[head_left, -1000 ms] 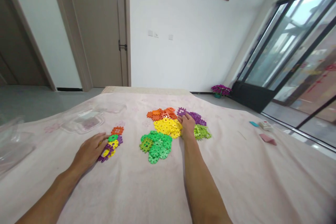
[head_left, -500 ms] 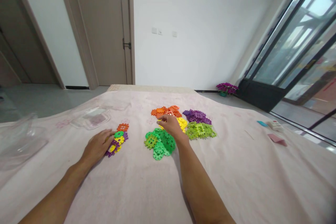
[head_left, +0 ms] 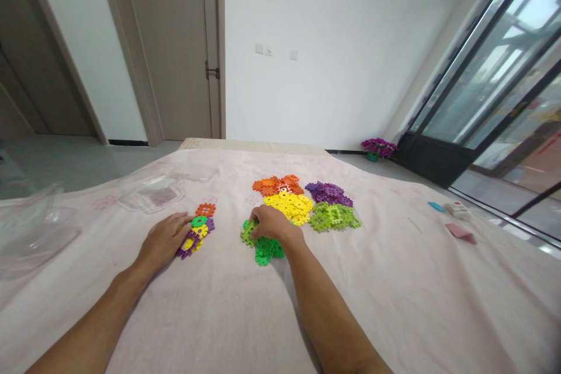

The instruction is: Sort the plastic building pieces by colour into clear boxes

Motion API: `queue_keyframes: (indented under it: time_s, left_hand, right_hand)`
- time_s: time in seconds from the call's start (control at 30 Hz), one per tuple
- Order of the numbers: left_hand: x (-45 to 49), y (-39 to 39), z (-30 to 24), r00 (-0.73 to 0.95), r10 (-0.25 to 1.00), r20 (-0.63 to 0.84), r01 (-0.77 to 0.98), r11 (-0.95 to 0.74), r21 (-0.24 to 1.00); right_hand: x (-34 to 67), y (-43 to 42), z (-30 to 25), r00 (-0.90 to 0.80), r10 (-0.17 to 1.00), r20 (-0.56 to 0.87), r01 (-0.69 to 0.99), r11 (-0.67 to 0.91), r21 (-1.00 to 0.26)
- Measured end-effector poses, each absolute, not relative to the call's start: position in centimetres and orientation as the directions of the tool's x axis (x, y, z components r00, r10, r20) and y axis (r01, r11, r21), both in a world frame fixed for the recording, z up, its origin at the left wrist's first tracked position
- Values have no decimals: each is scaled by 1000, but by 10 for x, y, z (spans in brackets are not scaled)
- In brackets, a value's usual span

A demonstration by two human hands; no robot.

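Observation:
My left hand (head_left: 164, 241) rests at the left edge of a small group of interlocking plastic pieces, its fingers stretched out and touching them. In that group are an orange square piece (head_left: 205, 210), a green round piece (head_left: 199, 221), a yellow flower-shaped piece (head_left: 201, 231) and a purple notched piece (head_left: 188, 243). My right hand (head_left: 274, 225) is over the pile of green pieces (head_left: 264, 252), partly hiding it. Its thumb and fingers are closed at a light green square lattice piece (head_left: 246, 235) on the pile's left side.
Beyond my right hand lie sorted piles: yellow pieces (head_left: 291, 205), orange pieces (head_left: 272, 186), purple pieces (head_left: 329, 193) and lime green pieces (head_left: 335, 217). Clear plastic packaging (head_left: 153, 193) is at the left. A pink cloth piece (head_left: 461, 232) and a small white box (head_left: 458, 210) lie far right.
My right hand has come down and left from the yellow pile to the light green lattice piece on the green pile. My left hand has stayed almost still.

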State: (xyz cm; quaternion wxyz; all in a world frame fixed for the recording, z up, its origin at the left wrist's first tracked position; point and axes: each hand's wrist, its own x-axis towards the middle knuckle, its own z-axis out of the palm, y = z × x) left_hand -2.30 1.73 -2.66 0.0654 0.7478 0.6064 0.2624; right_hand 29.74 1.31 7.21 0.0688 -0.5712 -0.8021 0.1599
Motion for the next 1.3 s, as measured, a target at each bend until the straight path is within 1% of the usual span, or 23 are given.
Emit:
queue_keyframes:
  time_s: [0.13,0.2,0.27,0.33,0.47,0.57,0.63,0.7,0.73,0.8,0.9,0.97,1.03,1.07,1.17,1.23,1.3]
  left_hand:
    - [-24,18,-29,118,942,314,874,-248,417]
    - [-25,19,-31,112,937,329,877,-250,411]
    - [-27,19,-33,124,930,345,875,-266,404]
    - [-27,20,-34,136,926,352,872,-280,401]
    - [-28,21,-34,135,931,338,872,-274,405]
    - [-28,21,-33,132,938,319,877,-261,403]
    - [-27,21,-32,135,941,311,877,-259,404]
    - [-26,20,-31,134,941,309,875,-259,410]
    - [-26,20,-30,130,942,310,873,-257,415]
    - [-25,20,-28,115,943,312,866,-249,434]
    - [-23,17,-23,76,949,304,836,-227,499]
    - [-21,14,-18,29,957,288,799,-195,568]
    - [-19,10,-13,-30,963,267,762,-151,630]
    - [-18,8,-11,-58,964,258,748,-130,651]
    - [-18,6,-8,-91,968,232,721,-97,686]
    - [-20,6,-8,-53,974,218,699,-120,705]
    - [-23,8,-9,6,976,217,679,-163,715]
  right_hand:
    - [308,18,78,-334,942,5,789,283,-546]
    - [323,20,86,-298,953,60,759,275,-590]
    - [344,20,94,-219,969,117,776,246,-581]
    - [370,19,102,-101,981,165,817,177,-549]
    - [420,11,112,184,965,187,878,-76,-473]
    - [447,0,114,418,890,182,848,-310,-429]
    - [458,-5,115,553,799,236,803,-435,-407]
    - [461,-7,116,612,725,316,776,-471,-420]
    - [459,-6,118,607,715,348,777,-444,-446]
    - [449,-1,121,538,749,386,799,-306,-518]
    - [413,9,124,360,833,421,806,-51,-589]
    - [379,13,123,212,881,423,804,89,-589]
    - [341,13,117,8,907,421,795,249,-553]
    - [321,11,112,-103,903,418,782,333,-527]
    - [269,-2,90,-368,862,350,739,499,-452]
    - [241,-12,73,-498,800,335,691,600,-404]
    - [220,-22,59,-605,706,367,613,708,-351]
